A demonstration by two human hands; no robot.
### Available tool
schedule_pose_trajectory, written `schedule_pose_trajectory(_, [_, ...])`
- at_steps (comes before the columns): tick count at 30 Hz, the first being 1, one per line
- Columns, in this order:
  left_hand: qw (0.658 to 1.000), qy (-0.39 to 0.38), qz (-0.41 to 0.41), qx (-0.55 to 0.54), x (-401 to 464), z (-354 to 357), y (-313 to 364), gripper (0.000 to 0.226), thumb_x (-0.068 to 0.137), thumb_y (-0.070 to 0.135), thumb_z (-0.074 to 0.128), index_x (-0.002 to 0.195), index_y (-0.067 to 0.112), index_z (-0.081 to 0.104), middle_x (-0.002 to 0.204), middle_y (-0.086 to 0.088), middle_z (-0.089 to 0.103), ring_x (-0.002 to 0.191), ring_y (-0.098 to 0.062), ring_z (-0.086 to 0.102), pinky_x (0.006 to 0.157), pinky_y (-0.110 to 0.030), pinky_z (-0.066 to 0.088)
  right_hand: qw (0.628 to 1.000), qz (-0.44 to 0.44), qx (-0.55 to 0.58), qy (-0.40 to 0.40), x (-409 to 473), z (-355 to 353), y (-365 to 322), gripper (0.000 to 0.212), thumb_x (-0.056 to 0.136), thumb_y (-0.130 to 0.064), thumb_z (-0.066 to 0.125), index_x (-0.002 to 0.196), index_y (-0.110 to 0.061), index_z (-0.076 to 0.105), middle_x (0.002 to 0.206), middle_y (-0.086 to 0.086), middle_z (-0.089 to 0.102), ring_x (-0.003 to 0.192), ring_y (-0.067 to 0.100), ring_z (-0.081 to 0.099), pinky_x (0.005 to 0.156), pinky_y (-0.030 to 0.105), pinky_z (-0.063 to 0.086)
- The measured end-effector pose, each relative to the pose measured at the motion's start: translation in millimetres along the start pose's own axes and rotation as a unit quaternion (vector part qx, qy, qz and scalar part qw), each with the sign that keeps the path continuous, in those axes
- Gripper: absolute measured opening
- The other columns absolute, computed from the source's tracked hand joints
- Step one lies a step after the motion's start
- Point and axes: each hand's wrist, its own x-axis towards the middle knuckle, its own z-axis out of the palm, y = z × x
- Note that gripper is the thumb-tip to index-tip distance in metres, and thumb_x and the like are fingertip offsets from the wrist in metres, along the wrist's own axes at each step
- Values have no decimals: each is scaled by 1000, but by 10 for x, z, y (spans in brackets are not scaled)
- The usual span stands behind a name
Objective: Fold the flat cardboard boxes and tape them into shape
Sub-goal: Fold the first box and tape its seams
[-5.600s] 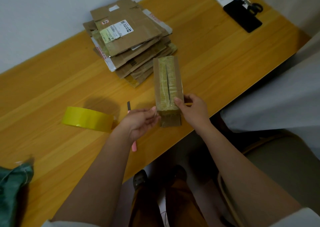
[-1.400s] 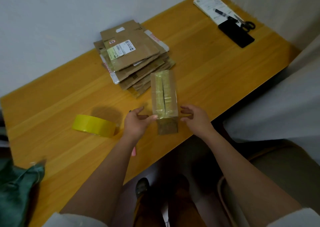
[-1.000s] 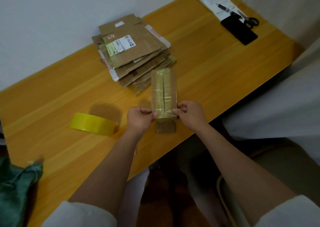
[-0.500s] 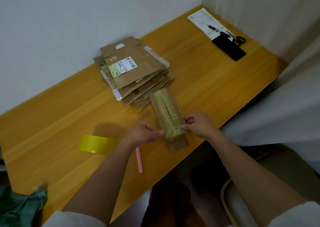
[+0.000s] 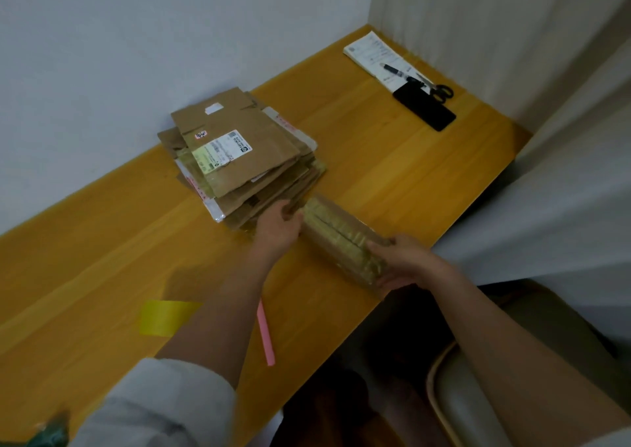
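Observation:
A small folded cardboard box (image 5: 336, 233), its top seam covered in yellowish tape, lies diagonally on the wooden table (image 5: 392, 173) near the front edge. My left hand (image 5: 278, 230) holds its far end, next to the stack of flat cardboard boxes (image 5: 239, 153). My right hand (image 5: 404, 259) grips its near end at the table edge. The roll of yellow tape (image 5: 164, 317) lies at the left, partly behind my left forearm.
A pink utility knife (image 5: 266, 334) lies on the table under my left forearm. At the far right corner are a paper pad (image 5: 372, 52), a pen (image 5: 397, 71), scissors (image 5: 440, 90) and a black phone (image 5: 425, 107). White fabric (image 5: 563, 207) hangs right; a chair (image 5: 454, 399) is below.
The box has turned from pointing away from me to lying diagonally. My left hand moved from its near end up to its far end. The view has swung left and up.

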Motion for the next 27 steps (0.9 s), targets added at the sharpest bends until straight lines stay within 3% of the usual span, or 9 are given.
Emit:
schedule_pose_trajectory(3, [997,7,-25,74,-47,-68,-69,41,93,43,60,93,3,66,86,-12,71,77,-25,69,72,-45,58,977,-81,21,194,143,-206,14,60,94,-33,61,145,-12,35,118,9,58,84,23,65,71,40,56])
schedule_pose_trajectory(5, [996,0,-42,85,-94,-84,-103,44,89,42,67,112,7,57,105,-7,65,92,-21,63,67,-33,52,956,-116,37,267,156,-293,19,52,97,-24,56,143,-13,37,105,6,59,76,18,57,67,36,48])
schedule_pose_trajectory(7, [1000,-16,-16,20,-143,-53,-96,59,91,30,67,141,16,40,131,-1,50,108,-14,54,72,-21,46,968,-83,26,234,148,-246,35,52,97,-25,55,143,-14,35,97,8,61,70,19,58,62,35,49])
schedule_pose_trajectory(9, [999,-47,7,-25,-193,17,-50,55,95,19,62,145,23,41,137,2,47,97,-5,56,67,-16,48,989,-45,51,130,117,-86,48,55,98,-28,54,147,-19,31,107,8,60,79,22,65,69,38,57])
schedule_pose_trajectory(13, [994,-111,-19,-2,-307,164,34,26,93,21,65,115,7,67,101,-6,67,84,-17,64,80,-32,55,983,-127,117,64,128,108,39,57,99,-23,54,151,-27,29,134,2,53,111,25,61,93,47,54])
schedule_pose_trajectory(17, [991,-125,-33,-20,-470,321,15,19,94,19,63,100,2,66,98,-14,69,77,-20,65,75,-34,57,980,-187,54,43,127,128,83,59,94,-18,63,147,-25,39,138,0,52,123,23,53,99,45,49])
schedule_pose_trajectory(20, [996,-84,-26,10,-498,396,0,17,95,22,62,94,5,66,93,-14,70,81,-28,67,81,-48,56,978,-196,-20,62,124,157,189,52,93,-17,65,142,-17,47,135,4,57,119,22,56,99,39,49])
schedule_pose_trajectory(23, [996,-62,5,68,-595,371,17,18,96,26,61,93,10,69,95,-14,69,86,-32,66,81,-47,53,980,-182,-27,70,142,95,256,54,92,-27,67,141,-14,47,136,6,56,121,22,54,101,38,47])
schedule_pose_trajectory(27, [992,98,33,66,-780,43,-128,23,97,22,58,77,14,67,79,-7,69,72,-24,67,72,-44,56,941,-245,-97,213,13,163,293,39,95,-33,60,129,-14,55,133,5,54,127,24,45,104,37,38])
